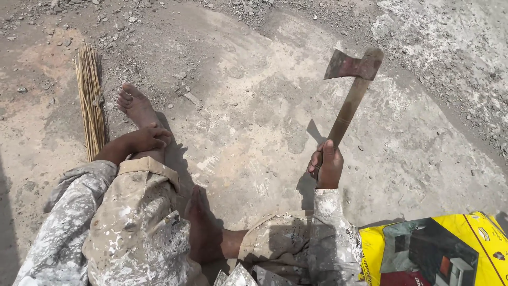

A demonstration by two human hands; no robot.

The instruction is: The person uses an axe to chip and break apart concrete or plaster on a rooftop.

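My right hand grips the lower end of a wooden-handled hatchet, which is raised with its rusty head up and the blade pointing left. The left hand rests on my left shin, fingers curled over the leg and holding nothing. I sit on a dusty concrete floor in paint-spattered trousers and sleeves. One bare foot stretches forward and the other foot is tucked in close.
A bundle of thin straw sticks, a hand broom, lies on the floor left of my leg. A yellow printed sack lies at the lower right. Loose gravel and rubble cover the far and right ground.
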